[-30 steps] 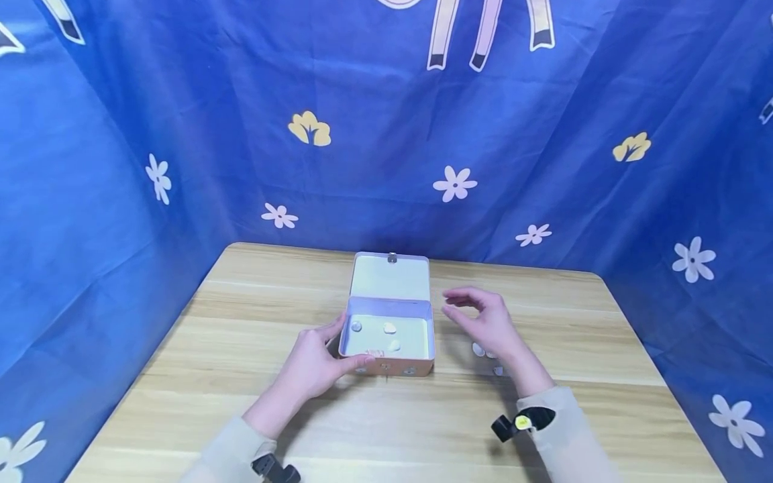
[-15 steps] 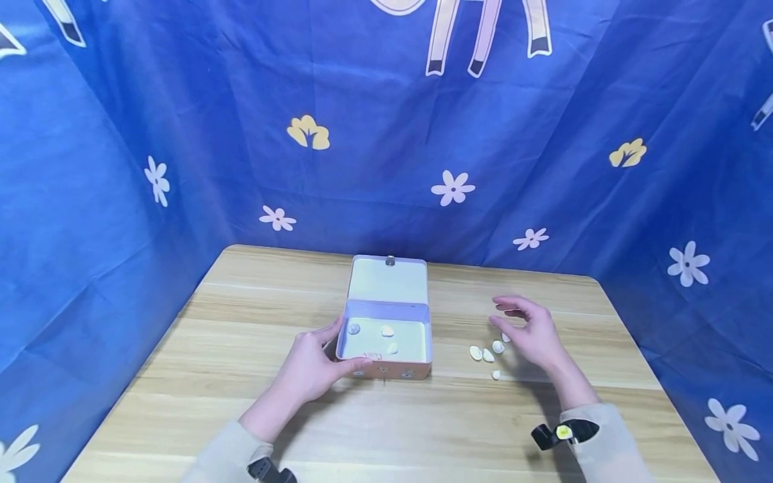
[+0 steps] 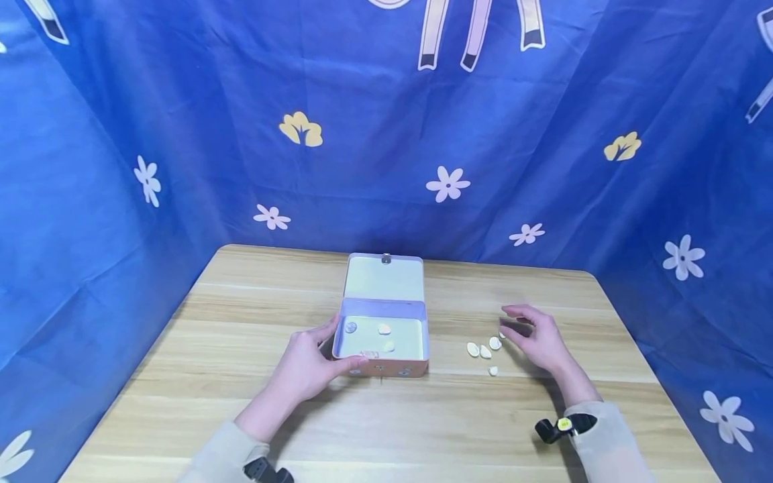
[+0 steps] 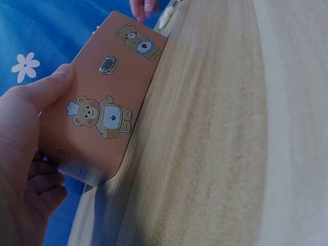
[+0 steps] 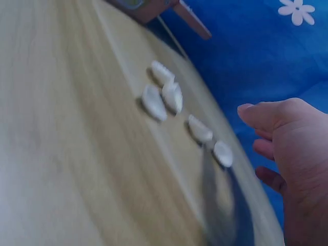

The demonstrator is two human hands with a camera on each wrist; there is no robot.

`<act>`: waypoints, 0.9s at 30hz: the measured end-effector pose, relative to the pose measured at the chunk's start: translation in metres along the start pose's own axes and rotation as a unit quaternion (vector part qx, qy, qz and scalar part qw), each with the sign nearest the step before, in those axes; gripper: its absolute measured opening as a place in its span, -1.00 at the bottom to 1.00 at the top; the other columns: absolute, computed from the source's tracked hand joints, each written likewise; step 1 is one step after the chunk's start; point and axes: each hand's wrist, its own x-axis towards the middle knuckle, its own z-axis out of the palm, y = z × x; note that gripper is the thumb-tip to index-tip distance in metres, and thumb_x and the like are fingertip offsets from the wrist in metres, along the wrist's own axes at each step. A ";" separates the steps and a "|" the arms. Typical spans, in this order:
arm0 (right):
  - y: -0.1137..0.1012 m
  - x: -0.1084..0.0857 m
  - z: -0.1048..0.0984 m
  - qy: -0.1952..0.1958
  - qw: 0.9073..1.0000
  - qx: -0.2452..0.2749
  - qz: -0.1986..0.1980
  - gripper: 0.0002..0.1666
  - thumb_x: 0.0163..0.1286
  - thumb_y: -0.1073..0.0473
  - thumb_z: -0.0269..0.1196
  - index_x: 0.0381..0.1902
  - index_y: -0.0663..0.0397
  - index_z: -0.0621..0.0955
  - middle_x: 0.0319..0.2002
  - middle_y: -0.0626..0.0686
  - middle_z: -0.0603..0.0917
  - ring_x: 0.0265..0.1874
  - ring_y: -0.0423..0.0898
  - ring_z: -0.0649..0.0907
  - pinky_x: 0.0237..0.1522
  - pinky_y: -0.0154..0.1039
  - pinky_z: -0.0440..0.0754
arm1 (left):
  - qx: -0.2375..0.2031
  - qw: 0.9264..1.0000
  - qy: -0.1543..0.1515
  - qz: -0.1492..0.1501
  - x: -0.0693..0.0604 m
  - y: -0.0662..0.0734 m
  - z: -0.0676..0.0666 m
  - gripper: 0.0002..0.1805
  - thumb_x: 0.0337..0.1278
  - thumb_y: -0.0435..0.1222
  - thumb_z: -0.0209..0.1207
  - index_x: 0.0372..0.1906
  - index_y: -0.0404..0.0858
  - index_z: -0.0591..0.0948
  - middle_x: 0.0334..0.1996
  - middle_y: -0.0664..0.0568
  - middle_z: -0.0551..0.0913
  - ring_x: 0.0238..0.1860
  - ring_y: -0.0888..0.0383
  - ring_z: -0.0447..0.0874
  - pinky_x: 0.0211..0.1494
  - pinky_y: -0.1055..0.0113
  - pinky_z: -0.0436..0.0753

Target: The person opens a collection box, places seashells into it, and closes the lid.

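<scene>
An open tin box (image 3: 395, 368) with a pale inside and bears on its orange front (image 4: 113, 92) stands mid-table, its lid (image 3: 384, 278) tipped back. Several small shells, one of them a white shell (image 3: 384, 329), lie in it. My left hand (image 3: 308, 367) grips the box's left front corner, thumb on the front; the left wrist view shows this hand (image 4: 25, 118) too. To the right of the box, my right hand (image 3: 540, 339) hovers by several loose white shells (image 3: 473, 349), fingers bent loosely with nothing seen between them. In the right wrist view the hand (image 5: 302, 148) is beside the shells (image 5: 154, 102).
The wooden table (image 3: 386, 429) has a blue patterned cloth (image 3: 362, 168) hanging behind it and at both sides. A black wrist camera (image 3: 549, 431) sits on the right sleeve, another (image 3: 266, 469) on the left one.
My right hand has moved right, away from the box and over to the loose shells, uncovering several of them. My left hand keeps its grip on the box.
</scene>
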 end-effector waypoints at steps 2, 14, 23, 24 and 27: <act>0.005 -0.003 0.000 -0.015 1.000 -0.011 -0.003 -0.48 0.20 0.38 0.57 0.14 0.31 0.71 0.09 0.20 0.76 0.07 0.21 0.71 0.20 -0.06 0.61 | 0.001 1.000 0.000 0.000 0.000 0.001 0.000 0.34 -0.34 0.45 0.52 0.53 -0.30 0.43 0.35 -0.38 0.48 -0.83 0.31 0.12 -0.38 0.25 0.62; 0.019 -0.010 -0.001 -0.084 0.995 -0.033 -0.031 -0.47 0.22 0.40 0.53 0.17 0.32 0.70 0.15 0.17 0.72 0.19 0.21 0.63 0.32 -0.55 0.25 | 0.003 1.000 0.001 0.007 -0.001 0.001 0.000 0.27 -0.26 0.36 0.57 0.52 -0.31 0.43 0.36 -0.33 0.48 -0.80 0.33 0.08 -0.12 0.16 0.68; 0.021 -0.009 0.003 -0.088 0.994 -0.058 0.001 -0.57 0.32 0.28 0.52 0.13 0.23 0.75 0.05 0.05 0.68 0.10 0.06 0.61 0.22 -0.14 0.46 | 0.002 1.000 0.008 0.021 0.000 0.000 0.001 0.27 -0.24 0.38 0.56 0.50 -0.36 0.45 0.36 -0.27 0.50 -0.75 0.33 0.15 -0.01 0.15 0.65; 0.021 -0.009 0.003 -0.089 0.994 -0.059 0.004 -0.59 0.33 0.27 0.52 0.12 0.22 0.75 0.03 0.04 0.67 0.08 0.05 0.61 0.20 -0.11 0.48 | 0.002 1.000 0.007 0.020 0.000 0.000 0.001 0.27 -0.25 0.38 0.55 0.50 -0.35 0.45 0.35 -0.28 0.50 -0.76 0.32 0.14 -0.03 0.16 0.65; 0.023 -0.009 0.003 -0.091 0.994 -0.058 0.007 -0.61 0.36 0.25 0.50 0.11 0.22 0.76 0.01 0.03 0.67 0.04 0.02 0.61 0.17 -0.11 0.50 | 0.001 1.000 0.003 0.010 -0.001 0.000 0.001 0.27 -0.26 0.38 0.56 0.51 -0.32 0.44 0.35 -0.32 0.49 -0.79 0.33 0.13 -0.29 0.24 0.65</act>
